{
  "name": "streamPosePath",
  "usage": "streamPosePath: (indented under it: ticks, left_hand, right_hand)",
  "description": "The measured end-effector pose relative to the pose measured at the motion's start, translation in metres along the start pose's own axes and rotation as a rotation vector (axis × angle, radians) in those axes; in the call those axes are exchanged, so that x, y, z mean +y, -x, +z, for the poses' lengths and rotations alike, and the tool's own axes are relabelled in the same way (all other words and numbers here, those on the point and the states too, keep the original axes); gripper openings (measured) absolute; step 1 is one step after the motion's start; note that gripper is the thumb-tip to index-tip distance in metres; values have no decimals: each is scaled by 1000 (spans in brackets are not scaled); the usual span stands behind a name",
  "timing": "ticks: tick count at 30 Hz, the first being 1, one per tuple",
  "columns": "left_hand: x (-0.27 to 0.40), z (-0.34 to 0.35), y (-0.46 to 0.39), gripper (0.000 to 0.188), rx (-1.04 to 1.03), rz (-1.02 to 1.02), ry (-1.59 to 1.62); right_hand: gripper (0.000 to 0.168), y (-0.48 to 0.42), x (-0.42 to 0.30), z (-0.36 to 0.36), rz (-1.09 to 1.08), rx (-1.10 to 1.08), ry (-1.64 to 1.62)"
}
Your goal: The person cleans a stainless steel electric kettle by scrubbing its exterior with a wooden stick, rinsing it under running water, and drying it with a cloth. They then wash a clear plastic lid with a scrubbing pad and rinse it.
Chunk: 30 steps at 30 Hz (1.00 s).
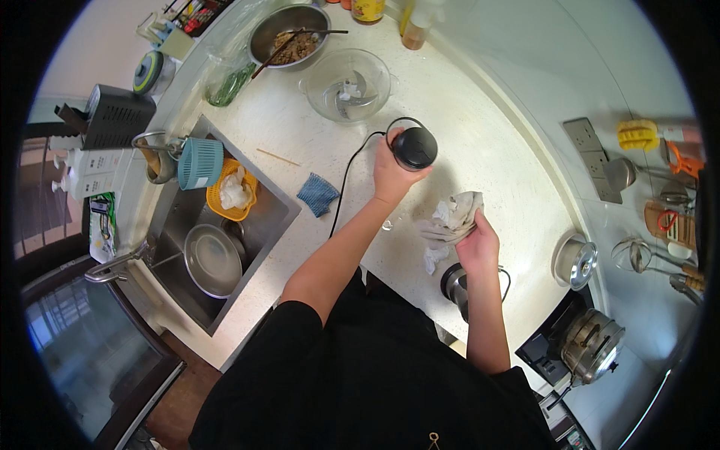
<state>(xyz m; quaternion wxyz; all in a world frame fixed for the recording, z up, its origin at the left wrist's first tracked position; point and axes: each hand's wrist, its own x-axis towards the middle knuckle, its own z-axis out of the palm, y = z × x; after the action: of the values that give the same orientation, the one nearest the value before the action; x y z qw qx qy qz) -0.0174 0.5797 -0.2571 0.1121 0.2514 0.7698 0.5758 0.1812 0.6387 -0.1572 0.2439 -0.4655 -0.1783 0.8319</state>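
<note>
My left hand [395, 175] grips a black corded motor unit [415, 147], seemingly the head of a food chopper, over the white counter. Its black cord loops beside it and runs down past my forearm. In my right hand [478, 244] is a crumpled pale cloth [450, 225], with bits of white tissue on or against it. Beyond my left hand stands a clear glass bowl [349, 84] with curved metal blades inside. A dark-rimmed metal vessel [457, 284] lies partly hidden behind my right wrist.
A steel bowl [289, 36] holds crumbly brown food and chopsticks. Left is a sink [264, 236] with a metal basin [214, 261] and yellow basket [233, 211]. A blue cloth [318, 194] lies near its edge. A lidded pot [590, 337] stands on the stove at right.
</note>
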Motion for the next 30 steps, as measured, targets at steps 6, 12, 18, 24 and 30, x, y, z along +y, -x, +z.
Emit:
streamPosePath:
  ticks: [6,12,18,24,30]
  left_hand:
    - [-11,-2,-5,102,-45,44,68]
    - [-13,-15,0,104,-40,101,62]
    - [-17,-33,-11,104,-120,152,39]
    - [-23,-45,-15,102,-173,168,38]
    - [-19,-42,-9,102,-149,87,101]
  right_hand:
    - [42,-4,5,16,-55,4,89]
    - [42,-12,16,51,-159,-58,202]
    - [41,-15,39,79,-320,22,355]
    - [45,-18,44,82,-384,126,413]
    - [53,-16,45,103,-496,213,997]
